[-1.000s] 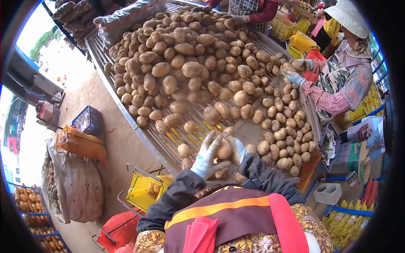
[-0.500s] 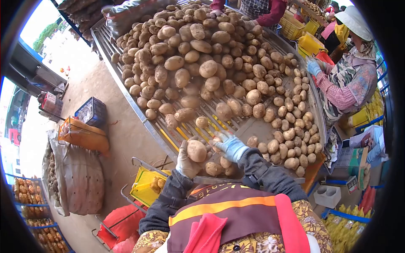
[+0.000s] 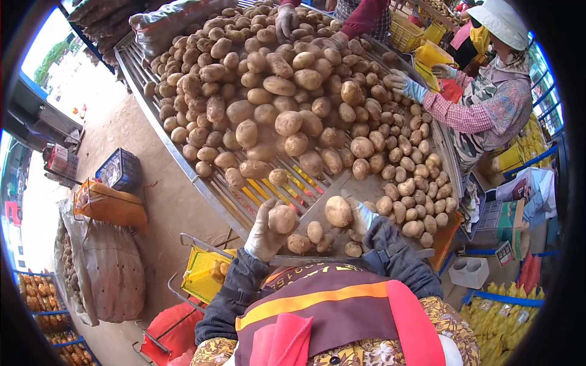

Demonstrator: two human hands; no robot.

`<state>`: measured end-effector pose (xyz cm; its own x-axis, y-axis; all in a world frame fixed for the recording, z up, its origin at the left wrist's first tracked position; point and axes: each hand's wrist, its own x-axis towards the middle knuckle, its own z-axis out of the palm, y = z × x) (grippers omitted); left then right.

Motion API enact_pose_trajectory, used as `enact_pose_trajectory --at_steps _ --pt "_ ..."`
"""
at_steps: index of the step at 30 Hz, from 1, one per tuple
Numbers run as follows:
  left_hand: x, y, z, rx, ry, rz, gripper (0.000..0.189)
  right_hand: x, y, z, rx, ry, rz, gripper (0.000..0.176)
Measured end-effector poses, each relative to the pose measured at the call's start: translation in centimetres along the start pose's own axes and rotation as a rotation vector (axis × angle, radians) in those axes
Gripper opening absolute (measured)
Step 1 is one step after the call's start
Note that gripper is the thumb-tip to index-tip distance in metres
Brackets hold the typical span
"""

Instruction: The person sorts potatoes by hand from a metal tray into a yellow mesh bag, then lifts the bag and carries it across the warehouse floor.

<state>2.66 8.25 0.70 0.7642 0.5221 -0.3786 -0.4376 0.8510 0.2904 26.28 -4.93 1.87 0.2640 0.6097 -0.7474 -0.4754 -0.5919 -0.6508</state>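
Note:
My left hand (image 3: pixel 262 236), in a pale glove, is closed around a potato (image 3: pixel 282 219) above the near edge of the sorting table. Just to the right, my right hand (image 3: pixel 365 217) in a white and light-blue glove grips a larger pale potato (image 3: pixel 339 211). Between and below both hands lie several loose potatoes (image 3: pixel 298 244). Beyond them, a large heap of dusty potatoes (image 3: pixel 259 96) covers the slatted table (image 3: pixel 196 178). Smaller potatoes (image 3: pixel 412 229) gather on its right side.
At the right, a co-worker's gloved hand (image 3: pixel 406 84) reaches onto the potatoes. Another person's gloved hand (image 3: pixel 285 23) touches the heap's far end. A yellow crate (image 3: pixel 204 274) stands by my left arm. Left on the floor are a dark-blue crate (image 3: pixel 120 171) and a large sack (image 3: pixel 116 268).
My right hand has moved right and now holds a potato upright; my left still grips its own. The right co-worker's hand has reached onto the potatoes, and the far person's hands have moved over the heap.

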Motion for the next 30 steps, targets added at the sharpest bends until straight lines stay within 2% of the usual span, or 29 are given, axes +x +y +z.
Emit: enact_pose_trajectory --at_steps 2,3,4,6,8,10,11,12,14,16,18,20,21,23,24,26,29,30 --pt "0.1 -0.7 0.5 0.192 -0.142 0.002 0.066 0.9 1.7 -1.8 0.364 -0.441 -0.025 0.074" --pt "-0.1 -0.9 2.0 0.251 -0.12 -0.025 0.08 0.2 1.5 -0.9 0.432 -0.365 -0.017 0.079" --pt "0.1 -1.3 2.2 0.255 -0.125 -0.036 0.08 -0.1 1.5 -1.1 0.442 -0.358 -0.022 0.079" --pt "0.5 -2.0 2.6 0.361 -0.173 -0.084 0.091 -0.8 1.3 -1.3 0.455 -0.48 -0.073 0.08" --pt "0.8 -2.7 2.9 0.364 -0.17 -0.114 0.09 -2.3 0.9 -1.0 0.534 -0.452 -0.035 0.08" --pt "1.0 -3.4 3.0 0.36 -0.158 -0.154 0.09 -3.0 0.8 -1.2 0.48 -0.42 -0.106 0.08" --pt "1.0 -3.5 3.0 0.324 -0.173 -0.197 0.082 -3.3 0.8 -1.5 0.481 -0.419 -0.105 0.08" --pt "1.2 -3.8 2.8 0.325 -0.172 -0.196 0.082 -3.6 1.0 -1.9 0.508 -0.452 -0.087 0.08" --pt "1.6 -4.7 2.2 0.015 -0.236 -0.398 0.082 -4.1 1.1 -2.1 0.534 -0.496 -0.064 0.081" --pt "1.3 -5.2 3.3 0.026 -0.164 -0.366 0.084 -4.3 1.0 -1.9 0.441 -0.407 -0.039 0.084" --pt "1.1 -5.3 4.3 0.113 0.014 -0.319 0.084 -4.0 1.4 -2.1 0.437 -0.466 -0.068 0.082" --pt "1.3 -5.3 3.5 0.069 -0.033 -0.36 0.08 -3.9 1.5 -1.3 0.673 -0.401 -0.006 0.076" --pt "1.3 -5.4 3.9 0.058 0.024 -0.353 0.079 -3.6 1.7 -1.8 0.669 -0.405 -0.004 0.076" --pt "1.4 -5.7 4.0 0.044 0.081 -0.337 0.077 -2.9 2.2 -3.1 0.554 -0.544 -0.05 0.068" --pt "1.4 -5.9 3.7 0.032 0.018 -0.317 0.07 -3.1 1.8 -2.8 0.549 -0.551 -0.048 0.068" --pt "1.3 -5.8 3.4 0.02 -0.043 -0.289 0.064 -4.0 1.1 -2.3 0.465 -0.578 -0.185 0.063" --pt "0.4 -5.2 4.3 0.435 -0.22 -0.037 0.059 -5.6 -0.4 -1.3 0.432 -0.581 -0.211 0.061" --pt "0.4 -5.1 4.3 0.435 -0.219 -0.032 0.059 -5.6 -0.6 -1.2 0.426 -0.589 -0.227 0.062"
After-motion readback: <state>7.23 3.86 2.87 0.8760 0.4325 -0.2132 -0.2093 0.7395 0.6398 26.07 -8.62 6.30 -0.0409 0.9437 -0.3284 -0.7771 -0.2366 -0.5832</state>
